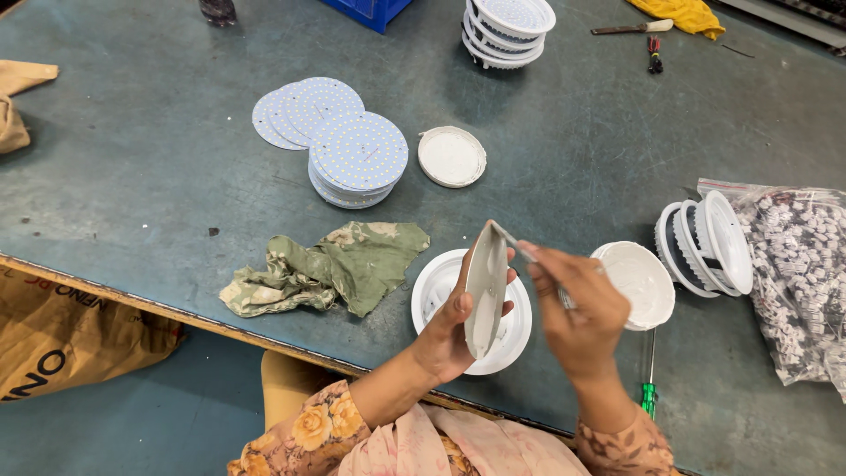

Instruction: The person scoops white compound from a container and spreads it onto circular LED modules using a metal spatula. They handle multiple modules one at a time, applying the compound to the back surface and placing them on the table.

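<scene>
Your left hand (454, 330) holds a thin round white disc (486, 289) on edge above a white round lamp housing (434, 291) on the grey-green counter (159, 176), thumb and fingers pinching its rim. Your right hand (577, 308) has its fingers pressed together around a slim metal tool (514, 241) whose tip meets the disc's upper edge. A white bowl of paste (636, 284) sits just beside that hand, and a crumpled green cloth (326, 269) lies left of the housing.
</scene>
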